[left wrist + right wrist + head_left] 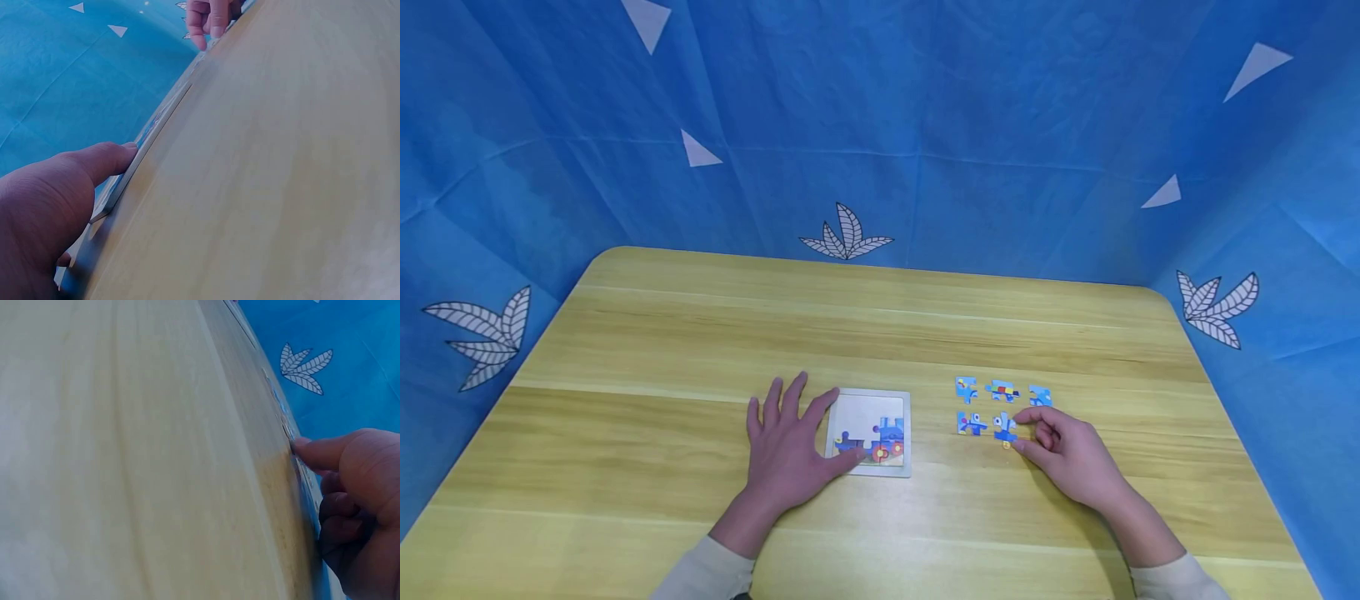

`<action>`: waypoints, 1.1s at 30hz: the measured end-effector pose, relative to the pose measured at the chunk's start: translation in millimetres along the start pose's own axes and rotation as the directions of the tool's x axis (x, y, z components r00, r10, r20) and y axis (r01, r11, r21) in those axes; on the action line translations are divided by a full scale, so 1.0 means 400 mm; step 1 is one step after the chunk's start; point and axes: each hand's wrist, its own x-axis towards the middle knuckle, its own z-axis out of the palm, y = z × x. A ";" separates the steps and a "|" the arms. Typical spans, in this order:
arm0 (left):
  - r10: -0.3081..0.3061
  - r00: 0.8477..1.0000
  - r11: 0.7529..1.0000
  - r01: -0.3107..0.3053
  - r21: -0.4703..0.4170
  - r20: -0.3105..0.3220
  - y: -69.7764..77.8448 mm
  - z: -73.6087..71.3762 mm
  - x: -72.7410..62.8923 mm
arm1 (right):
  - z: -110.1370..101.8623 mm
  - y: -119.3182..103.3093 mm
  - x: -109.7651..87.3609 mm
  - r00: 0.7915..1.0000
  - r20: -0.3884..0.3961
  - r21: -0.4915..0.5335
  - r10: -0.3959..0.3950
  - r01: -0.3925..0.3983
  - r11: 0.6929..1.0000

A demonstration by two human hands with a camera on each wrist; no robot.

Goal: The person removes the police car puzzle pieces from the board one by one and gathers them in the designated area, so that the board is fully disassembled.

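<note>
A square jigsaw tray (870,392) with a pale rim lies on the table; joined pieces (887,451) of a blue and red vehicle picture fill its lower and right parts. My left hand (792,454) rests at its left side, fingers spread, index fingertip at the upper left corner and thumb on the lower pieces. In the left wrist view the thumb (112,159) lies over the tray edge. To the right, my right hand (1067,450) pinches a blue jigsaw piece (1002,425) between thumb and index finger, down at the tabletop. The other right fingers are curled in.
Several loose jigsaw pieces sit near the right hand: a blue one (966,388), one with coloured blocks (1003,392), a light blue one (1040,395) and one with a white round shape (972,423). Blue cloth (880,125) stands behind the wooden table (625,350).
</note>
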 end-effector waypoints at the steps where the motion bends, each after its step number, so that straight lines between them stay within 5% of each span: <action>1: -0.001 1.000 1.000 0.001 0.000 0.002 0.000 0.000 0.000 | 0.000 -0.003 0.000 1.000 -0.003 0.008 0.006 -0.006 1.000; 12: -0.001 1.000 1.000 0.001 0.002 0.008 -0.001 0.001 0.000 | 0.041 -0.090 0.020 0.999 -0.018 0.143 -0.041 0.043 0.989; 33: -0.003 1.000 1.000 0.002 0.018 0.019 -0.002 -0.002 0.002 | 0.172 -0.237 0.104 0.974 0.200 0.217 -0.107 0.063 0.974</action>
